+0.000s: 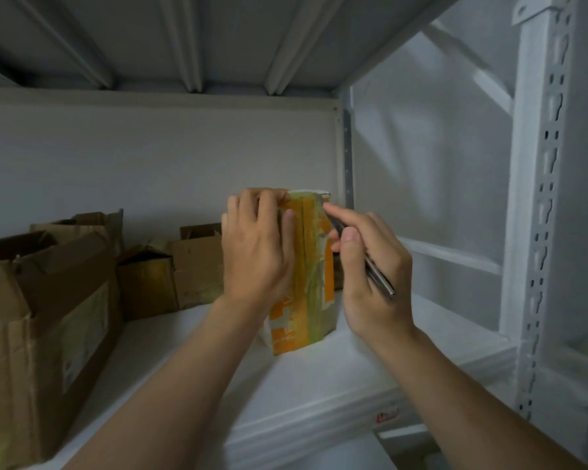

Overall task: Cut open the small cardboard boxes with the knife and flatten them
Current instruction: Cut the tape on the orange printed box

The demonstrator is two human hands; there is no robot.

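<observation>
A small cardboard box (pixel 311 276) wrapped in orange-printed tape stands upright on the white shelf (pixel 319 385). My left hand (pixel 257 247) holds its left side, fingers curled over the top edge. My right hand (pixel 370 262) grips a slim metal knife (pixel 377 274) like a pen. The knife tip touches the box's upper right edge near the top, and its handle end sticks out to the lower right of my hand.
Several opened brown cardboard boxes stand on the shelf to the left, a large one (pixel 41 334) at the front and smaller ones (pixel 170 273) behind. A white perforated upright post (pixel 540 232) stands at the right. The shelf above (pixel 218 35) is close overhead.
</observation>
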